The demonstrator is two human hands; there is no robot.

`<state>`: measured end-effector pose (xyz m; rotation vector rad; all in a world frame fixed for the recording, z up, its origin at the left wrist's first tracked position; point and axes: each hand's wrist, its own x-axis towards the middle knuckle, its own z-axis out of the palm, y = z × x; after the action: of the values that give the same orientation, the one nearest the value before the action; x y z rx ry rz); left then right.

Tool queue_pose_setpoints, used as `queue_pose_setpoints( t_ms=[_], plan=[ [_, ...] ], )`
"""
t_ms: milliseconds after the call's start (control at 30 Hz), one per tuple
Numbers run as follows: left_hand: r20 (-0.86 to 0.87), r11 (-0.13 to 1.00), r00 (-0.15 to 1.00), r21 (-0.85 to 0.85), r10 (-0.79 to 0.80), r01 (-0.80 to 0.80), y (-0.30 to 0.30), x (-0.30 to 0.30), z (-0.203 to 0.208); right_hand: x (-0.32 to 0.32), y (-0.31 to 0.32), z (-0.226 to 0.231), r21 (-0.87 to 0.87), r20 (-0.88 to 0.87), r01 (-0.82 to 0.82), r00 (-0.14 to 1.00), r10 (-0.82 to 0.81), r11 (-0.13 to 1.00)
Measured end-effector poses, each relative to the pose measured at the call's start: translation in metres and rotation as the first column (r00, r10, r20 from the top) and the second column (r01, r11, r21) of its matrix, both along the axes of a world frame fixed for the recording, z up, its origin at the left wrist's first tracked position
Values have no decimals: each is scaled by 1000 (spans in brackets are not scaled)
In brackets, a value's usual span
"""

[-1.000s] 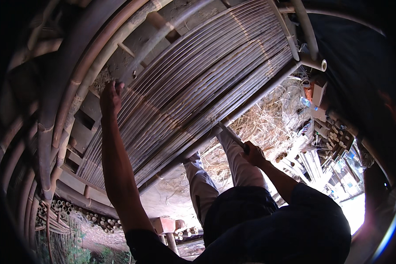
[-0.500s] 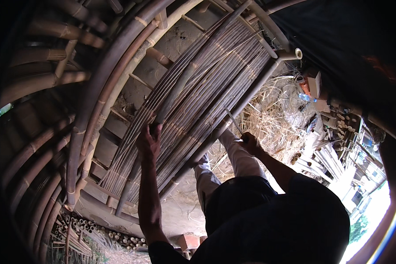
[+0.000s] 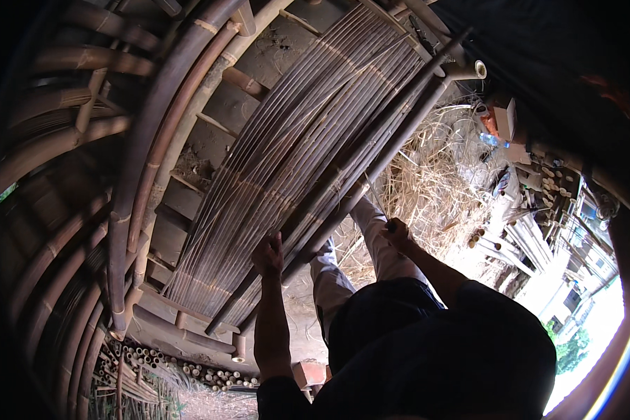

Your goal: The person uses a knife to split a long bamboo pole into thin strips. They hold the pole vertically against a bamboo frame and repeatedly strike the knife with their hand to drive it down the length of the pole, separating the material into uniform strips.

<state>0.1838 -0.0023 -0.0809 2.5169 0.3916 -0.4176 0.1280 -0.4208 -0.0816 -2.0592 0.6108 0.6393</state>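
Pole [image 3: 309, 208], dark and long, lies slantwise over the near edge of the slats [image 3: 301, 133], just inside the front rail [image 3: 399, 140] and roughly parallel to it; whether it rests or hangs slightly above, I cannot tell. Left hand [image 3: 268, 253] grips the pole toward its lower end, some fingers hidden. One-point hold, so the far end, reaching past the cut cross pole [image 3: 479, 69], could swing or roll if the wrist turns. Right hand [image 3: 397, 234] is a fist round the dark handle of a knife [image 3: 375, 194], blade angled up toward the rail. Main worry: blade sits near both rail and person's legs [image 3: 374, 241]; a slip off smooth, round bamboo could carry the edge to a knee. Left hand is well apart from it, safe unless it slides up the pole. A thin loose strip [image 3: 336, 94] crosses the slats; might snag the pole if dragged back over. Outward, straw [image 3: 427, 189] litters the ground beyond the rail; a dropped knife would be hard to spot there.
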Motion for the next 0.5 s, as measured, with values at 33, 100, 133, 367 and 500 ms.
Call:
queue_pose_setpoints(
  t_ms=[33,100,133,367,500],
  plan=[
    [29,1000,999,-15,-27,27,-3,2,-2,-8,-10,-12,-26,42,-39,998,40,999],
    [89,994,991,-35,-96,99,-1,1,-12,-11,-12,-14,-19,-15,6,1000,-6,1000],
    [-32,992,991,10,-129,130,1,0,-16,-4,-8,-9,7,-118,89,989,-88,996],
    [-405,929,910,292,-94,226,-10,41,-61,30,-17,6,37,-289,209,938,-189,977],
    [13,923,965,296,-263,247,-33,124,-67,27,-21,4,48,-331,255,916,-225,966]
  ],
)
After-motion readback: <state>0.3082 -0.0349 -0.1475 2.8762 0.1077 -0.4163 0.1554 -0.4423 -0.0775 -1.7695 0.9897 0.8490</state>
